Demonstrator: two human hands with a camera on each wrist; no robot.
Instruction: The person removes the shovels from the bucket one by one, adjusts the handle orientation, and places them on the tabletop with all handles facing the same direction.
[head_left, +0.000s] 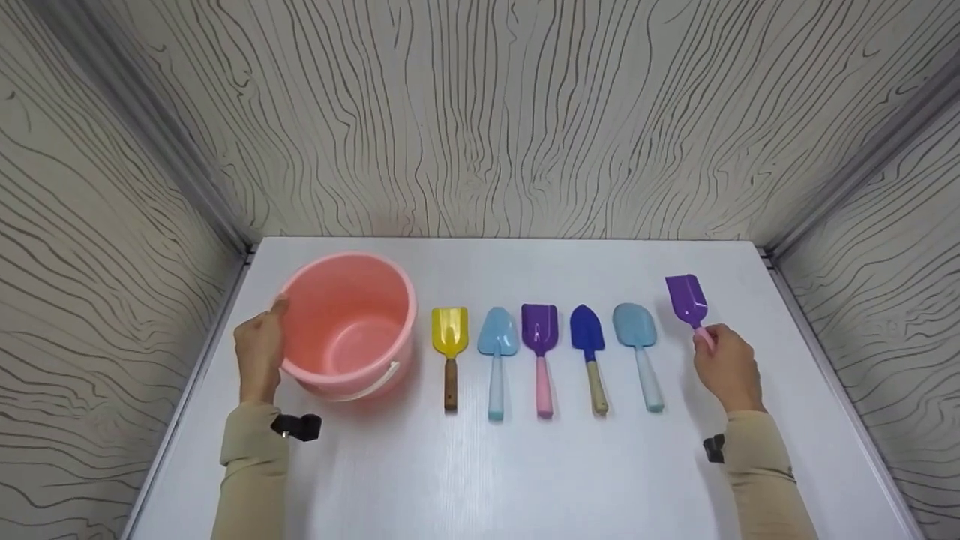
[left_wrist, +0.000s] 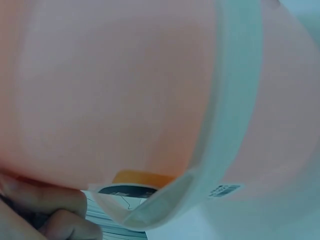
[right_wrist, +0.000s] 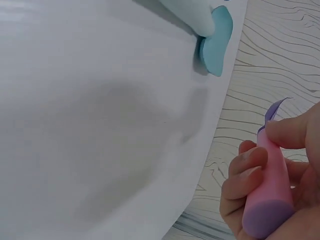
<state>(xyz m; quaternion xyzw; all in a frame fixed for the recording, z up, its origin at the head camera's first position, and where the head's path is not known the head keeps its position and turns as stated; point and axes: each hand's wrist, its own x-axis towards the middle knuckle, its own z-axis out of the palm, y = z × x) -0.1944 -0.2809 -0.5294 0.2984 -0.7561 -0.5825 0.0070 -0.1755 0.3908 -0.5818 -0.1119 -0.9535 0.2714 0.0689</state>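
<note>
My left hand (head_left: 260, 352) grips the left rim of a pink bucket (head_left: 349, 311), thumb over the edge. The bucket is tilted, its mouth facing up and toward me, and its inside shows nothing in it. In the left wrist view the bucket's pale handle (left_wrist: 235, 90) hangs across its wall. On the right, my right hand (head_left: 727, 367) holds a purple toy shovel (head_left: 687, 298) by its pink handle (right_wrist: 270, 175). The blade points up and away, and in the right wrist view the fingers and thumb wrap the handle above the table.
Between the hands lies a row of shovels: yellow (head_left: 450, 330), light blue (head_left: 498, 330), purple with pink handle (head_left: 540, 326), dark blue (head_left: 587, 328) and light blue rounded (head_left: 634, 324). They rest on a white table (head_left: 525, 480), with wood-patterned walls (head_left: 480, 120) at the back and sides.
</note>
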